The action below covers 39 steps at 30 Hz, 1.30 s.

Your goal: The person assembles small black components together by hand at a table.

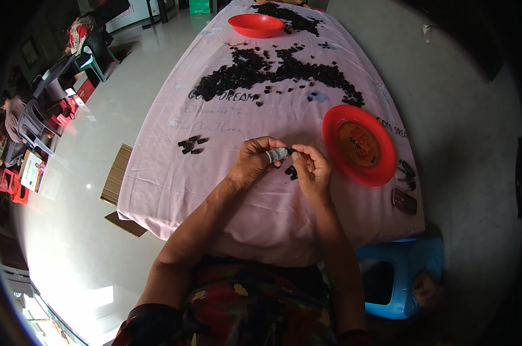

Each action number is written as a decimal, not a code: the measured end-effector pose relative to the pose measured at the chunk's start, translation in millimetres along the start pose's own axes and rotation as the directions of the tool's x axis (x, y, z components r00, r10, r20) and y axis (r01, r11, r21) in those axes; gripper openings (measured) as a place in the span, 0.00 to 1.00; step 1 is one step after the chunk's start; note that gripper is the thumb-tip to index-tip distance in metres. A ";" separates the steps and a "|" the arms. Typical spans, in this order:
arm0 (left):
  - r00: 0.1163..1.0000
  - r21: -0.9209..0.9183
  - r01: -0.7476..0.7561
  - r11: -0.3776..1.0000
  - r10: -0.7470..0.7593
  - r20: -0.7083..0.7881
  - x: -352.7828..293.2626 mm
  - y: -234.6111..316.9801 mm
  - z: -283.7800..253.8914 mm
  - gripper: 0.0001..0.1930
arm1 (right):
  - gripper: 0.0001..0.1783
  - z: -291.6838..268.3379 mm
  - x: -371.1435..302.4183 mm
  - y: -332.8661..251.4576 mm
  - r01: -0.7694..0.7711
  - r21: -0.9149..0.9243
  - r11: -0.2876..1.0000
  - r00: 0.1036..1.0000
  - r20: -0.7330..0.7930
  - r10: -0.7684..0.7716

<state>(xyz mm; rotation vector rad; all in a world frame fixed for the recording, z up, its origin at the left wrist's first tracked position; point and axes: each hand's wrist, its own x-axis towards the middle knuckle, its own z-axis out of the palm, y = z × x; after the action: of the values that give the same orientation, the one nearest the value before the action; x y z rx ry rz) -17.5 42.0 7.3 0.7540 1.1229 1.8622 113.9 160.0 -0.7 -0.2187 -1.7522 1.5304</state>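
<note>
Over the near part of a pink cloth-covered table [168, 190], my two hands meet in front of me. My left hand [250, 166] is closed, a grey wrapping round its thumb, and its fingertips are at a small black part [291, 151]. Pinching that part from the other side is my right hand [315, 173]. The part is mostly hidden between the fingers, so its exact kind cannot be made out. Just below the hands lie a few loose black pieces [291, 172]. A small group of short black pieces [191, 144] lies to the left.
Large heaps of black pieces [238, 75] spread across the table's middle. A red bowl [255, 26] stands farther off; a red basin [333, 153] is at my right. Beyond it lie dark slender items [407, 175] and a phone [404, 201]. A blue stool [399, 248] stands below right.
</note>
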 end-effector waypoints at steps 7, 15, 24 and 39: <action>1.000 0.023 -0.007 1.000 0.007 -0.002 0.7 1.8 -3.2 0.08 | 0.11 0.6 0.5 -5.4 -0.047 -0.001 0.999 0.999 0.021 0.047; 1.000 0.102 -0.022 0.995 0.021 0.012 1.4 2.5 -4.7 0.07 | 0.11 -16.8 22.8 -15.3 -0.109 -0.110 0.988 0.973 0.192 0.129; 0.999 0.020 0.035 0.999 -0.035 0.017 -0.8 5.7 -5.8 0.11 | 0.09 -10.0 13.0 -8.1 -0.155 0.048 0.987 0.979 0.141 0.147; 0.999 0.133 0.030 0.991 -0.032 0.019 -0.5 5.0 -6.9 0.08 | 0.10 -13.8 8.8 -5.3 -0.099 -0.003 0.995 0.989 0.108 0.098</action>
<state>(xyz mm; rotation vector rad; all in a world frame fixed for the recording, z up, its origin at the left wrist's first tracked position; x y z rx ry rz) -24.5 37.4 8.8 0.8249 1.2479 1.7625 118.7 174.4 7.4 -0.2282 -1.8480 1.6418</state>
